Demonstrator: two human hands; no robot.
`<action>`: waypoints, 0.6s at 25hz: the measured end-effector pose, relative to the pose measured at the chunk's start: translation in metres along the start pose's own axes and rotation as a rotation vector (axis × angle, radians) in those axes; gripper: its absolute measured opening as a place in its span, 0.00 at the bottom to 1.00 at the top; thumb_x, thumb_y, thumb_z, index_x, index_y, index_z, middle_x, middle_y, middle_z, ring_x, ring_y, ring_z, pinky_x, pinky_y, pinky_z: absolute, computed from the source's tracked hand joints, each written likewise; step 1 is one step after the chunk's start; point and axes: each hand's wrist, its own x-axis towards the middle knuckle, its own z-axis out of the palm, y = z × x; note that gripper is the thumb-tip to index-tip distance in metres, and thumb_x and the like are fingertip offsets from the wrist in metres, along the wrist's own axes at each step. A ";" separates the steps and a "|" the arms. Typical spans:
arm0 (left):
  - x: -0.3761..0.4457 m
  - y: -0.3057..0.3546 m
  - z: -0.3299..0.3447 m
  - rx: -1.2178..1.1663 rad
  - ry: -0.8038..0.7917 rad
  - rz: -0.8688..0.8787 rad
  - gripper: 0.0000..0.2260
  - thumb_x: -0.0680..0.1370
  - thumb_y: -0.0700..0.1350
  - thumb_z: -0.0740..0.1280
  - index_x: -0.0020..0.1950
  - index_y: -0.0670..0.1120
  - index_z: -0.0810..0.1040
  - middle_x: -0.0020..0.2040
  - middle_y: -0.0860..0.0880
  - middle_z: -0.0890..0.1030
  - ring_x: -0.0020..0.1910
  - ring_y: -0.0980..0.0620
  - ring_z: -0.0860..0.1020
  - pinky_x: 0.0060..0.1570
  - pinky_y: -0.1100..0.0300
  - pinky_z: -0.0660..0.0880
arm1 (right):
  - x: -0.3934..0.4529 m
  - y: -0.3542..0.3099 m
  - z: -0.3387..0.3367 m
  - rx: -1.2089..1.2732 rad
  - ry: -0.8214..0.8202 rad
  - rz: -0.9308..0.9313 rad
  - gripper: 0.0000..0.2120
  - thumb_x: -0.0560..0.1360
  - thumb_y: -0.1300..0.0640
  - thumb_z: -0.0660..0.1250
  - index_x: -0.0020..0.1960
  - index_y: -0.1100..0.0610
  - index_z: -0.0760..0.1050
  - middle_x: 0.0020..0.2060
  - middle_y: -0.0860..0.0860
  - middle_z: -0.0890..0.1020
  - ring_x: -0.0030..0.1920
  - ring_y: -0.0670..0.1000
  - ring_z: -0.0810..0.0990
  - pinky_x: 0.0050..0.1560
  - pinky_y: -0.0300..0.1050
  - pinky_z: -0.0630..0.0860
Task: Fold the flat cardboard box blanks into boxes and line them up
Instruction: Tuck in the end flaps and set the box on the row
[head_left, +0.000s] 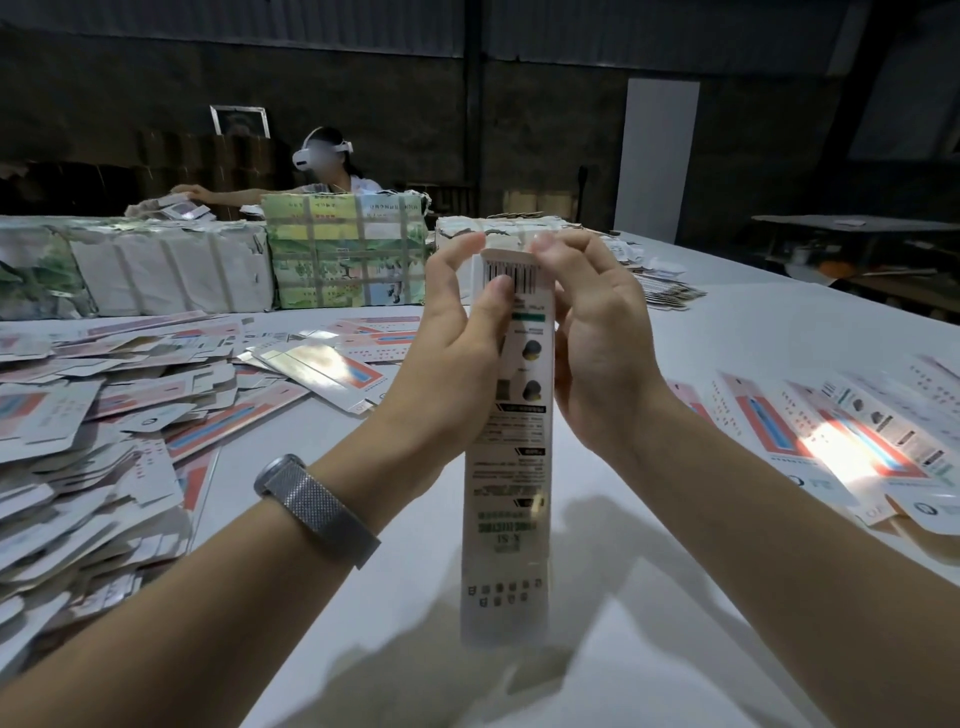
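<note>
Tall narrow printed box (506, 493) stands upright on the white table (701, 353), lower end near the table's near edge, barcode panel at the top. Both hands work its upper end. Left hand (457, 332): thumb pressed on the barcode face, fingers (467, 244) curled over the top edge from the left, holding the box. Right hand (597, 332): fingers curled onto the top flap from the right, palm beside the box's right side. Mesh-band watch (317, 509) on the left wrist.

Left of the box, a loose heap of flat box blanks (104, 431) covers the table. To the right, a row of boxes (841, 441) lies side by side. Strapped bundles (343, 254) line the far edge; behind them, another person (327, 166) in a headset reaches left.
</note>
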 end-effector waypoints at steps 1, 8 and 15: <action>0.000 -0.001 0.000 0.003 -0.007 0.004 0.14 0.86 0.52 0.55 0.71 0.63 0.61 0.46 0.47 0.85 0.46 0.45 0.85 0.47 0.42 0.82 | 0.000 0.000 0.000 -0.004 -0.014 -0.002 0.06 0.81 0.58 0.62 0.46 0.56 0.75 0.37 0.52 0.80 0.38 0.51 0.81 0.39 0.49 0.80; -0.001 -0.003 -0.003 0.008 -0.046 0.097 0.15 0.86 0.50 0.57 0.72 0.60 0.61 0.44 0.48 0.85 0.42 0.49 0.85 0.40 0.57 0.80 | 0.004 -0.001 -0.003 -0.082 -0.108 0.001 0.10 0.81 0.63 0.60 0.55 0.61 0.80 0.39 0.52 0.81 0.41 0.52 0.81 0.39 0.47 0.79; -0.004 -0.004 -0.002 0.074 -0.089 0.175 0.17 0.85 0.48 0.57 0.73 0.60 0.60 0.46 0.45 0.82 0.41 0.51 0.84 0.39 0.59 0.81 | 0.009 -0.004 -0.008 -0.091 -0.083 -0.023 0.11 0.81 0.65 0.58 0.52 0.63 0.80 0.45 0.55 0.83 0.44 0.53 0.81 0.43 0.48 0.80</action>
